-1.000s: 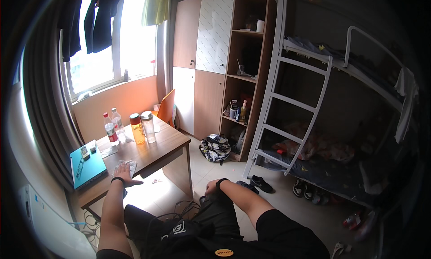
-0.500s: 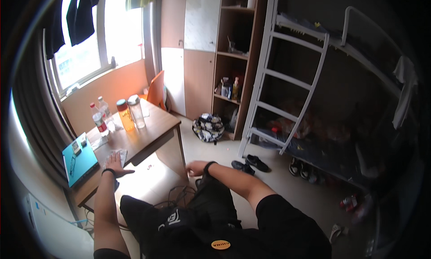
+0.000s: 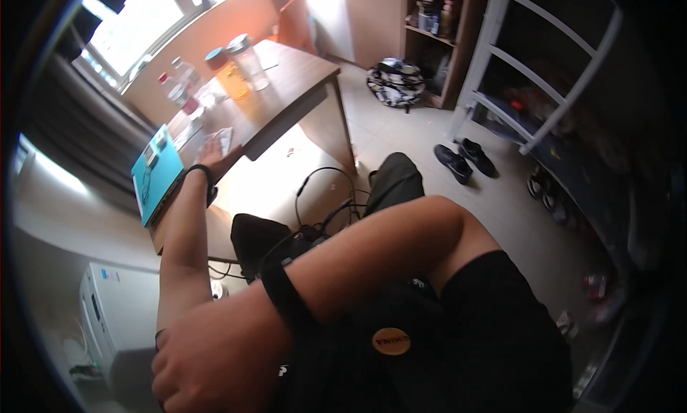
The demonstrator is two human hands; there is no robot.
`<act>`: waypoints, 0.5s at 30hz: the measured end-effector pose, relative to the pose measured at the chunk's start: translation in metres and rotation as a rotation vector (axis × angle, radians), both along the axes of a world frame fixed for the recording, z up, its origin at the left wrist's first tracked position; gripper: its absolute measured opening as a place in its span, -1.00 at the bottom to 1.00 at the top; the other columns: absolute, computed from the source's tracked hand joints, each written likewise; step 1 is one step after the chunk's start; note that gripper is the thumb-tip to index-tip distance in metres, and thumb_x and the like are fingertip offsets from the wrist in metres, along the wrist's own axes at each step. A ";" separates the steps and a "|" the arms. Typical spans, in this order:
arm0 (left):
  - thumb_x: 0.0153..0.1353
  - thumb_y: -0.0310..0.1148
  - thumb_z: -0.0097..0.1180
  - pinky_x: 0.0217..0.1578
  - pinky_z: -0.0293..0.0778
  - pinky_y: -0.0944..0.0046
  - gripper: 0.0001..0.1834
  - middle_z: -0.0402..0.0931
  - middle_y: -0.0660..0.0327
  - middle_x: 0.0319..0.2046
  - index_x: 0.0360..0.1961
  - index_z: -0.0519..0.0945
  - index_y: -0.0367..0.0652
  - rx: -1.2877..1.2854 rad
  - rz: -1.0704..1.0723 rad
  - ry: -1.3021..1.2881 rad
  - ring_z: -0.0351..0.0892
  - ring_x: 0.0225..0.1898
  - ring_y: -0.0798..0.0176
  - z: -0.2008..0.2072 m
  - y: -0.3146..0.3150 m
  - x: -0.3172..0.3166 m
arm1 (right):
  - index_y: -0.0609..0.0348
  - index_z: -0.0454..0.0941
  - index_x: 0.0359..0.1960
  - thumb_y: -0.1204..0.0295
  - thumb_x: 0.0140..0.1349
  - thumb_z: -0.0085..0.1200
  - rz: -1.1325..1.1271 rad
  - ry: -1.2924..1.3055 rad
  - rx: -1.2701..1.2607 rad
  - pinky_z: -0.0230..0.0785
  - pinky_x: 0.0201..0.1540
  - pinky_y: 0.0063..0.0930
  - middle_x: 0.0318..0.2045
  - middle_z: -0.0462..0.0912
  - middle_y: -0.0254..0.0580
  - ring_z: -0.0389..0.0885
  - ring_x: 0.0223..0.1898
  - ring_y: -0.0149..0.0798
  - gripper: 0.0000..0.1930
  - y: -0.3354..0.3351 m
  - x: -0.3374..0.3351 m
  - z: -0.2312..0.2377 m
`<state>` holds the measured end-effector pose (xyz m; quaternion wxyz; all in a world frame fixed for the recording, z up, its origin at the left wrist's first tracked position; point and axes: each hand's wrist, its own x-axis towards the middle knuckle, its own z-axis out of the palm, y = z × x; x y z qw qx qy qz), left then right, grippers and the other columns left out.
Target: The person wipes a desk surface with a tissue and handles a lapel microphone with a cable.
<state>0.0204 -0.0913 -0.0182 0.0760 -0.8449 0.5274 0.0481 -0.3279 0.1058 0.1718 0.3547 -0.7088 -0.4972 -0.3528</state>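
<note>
The bare left hand [image 3: 215, 160] lies on a crumpled white tissue [image 3: 226, 135] near the brown wooden desk's [image 3: 304, 73] edge — apparently pressing it.
Its fingers stretch straight; the curled right hand's [image 3: 222, 352] grip I cannot tell. Sliding the tissue calls for steady pressure — a flat turquoise rectangular case [image 3: 163, 171] and translucent orange bottle [image 3: 234, 81] limit room.

Overexposed window [image 3: 143, 20], dim right side, dark rim

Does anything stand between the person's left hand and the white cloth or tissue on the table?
Nothing visible does: the left hand appears to rest on the cloth or tissue. The red-capped bottle stands farther back on the table.
</note>
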 end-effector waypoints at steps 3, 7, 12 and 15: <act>0.10 0.64 -0.32 0.51 -0.29 0.01 0.28 -0.31 -0.07 0.55 0.53 -0.16 -0.20 0.016 -0.008 -0.042 -0.31 0.56 -0.10 -0.008 -0.009 0.008 | 0.17 0.64 -0.32 0.11 0.19 0.18 0.008 0.090 0.010 0.51 -0.05 -0.15 -0.29 0.66 -0.06 0.66 -0.14 -0.03 -0.66 0.008 -0.002 -0.006; 0.02 0.70 -0.30 0.50 -0.24 0.06 0.33 -0.30 -0.03 0.55 0.53 -0.13 -0.18 0.002 0.029 -0.051 -0.27 0.56 -0.06 0.012 0.000 -0.023 | 0.21 0.54 -0.32 0.10 0.21 0.17 -0.074 0.161 0.026 0.45 -0.09 -0.18 -0.28 0.55 -0.11 0.56 -0.15 -0.06 -0.63 -0.001 0.012 -0.023; 0.00 0.69 -0.24 0.50 -0.24 0.04 0.34 -0.31 0.00 0.56 0.54 -0.14 -0.14 -0.017 0.083 -0.011 -0.31 0.57 0.00 0.017 0.006 -0.011 | 0.18 0.50 -0.37 0.14 0.24 0.16 -0.082 0.105 0.044 0.40 -0.20 -0.23 -0.32 0.51 -0.15 0.53 -0.22 -0.10 -0.67 -0.008 0.005 -0.015; -0.08 0.75 -0.27 0.50 -0.28 -0.06 0.40 -0.36 0.02 0.56 0.55 -0.19 -0.09 -0.020 0.088 0.024 -0.35 0.57 -0.03 0.009 0.005 -0.017 | 0.13 0.47 -0.39 0.17 0.26 0.14 0.019 0.098 0.048 0.32 -0.24 -0.27 -0.37 0.45 -0.18 0.48 -0.28 -0.15 -0.71 -0.003 -0.007 -0.009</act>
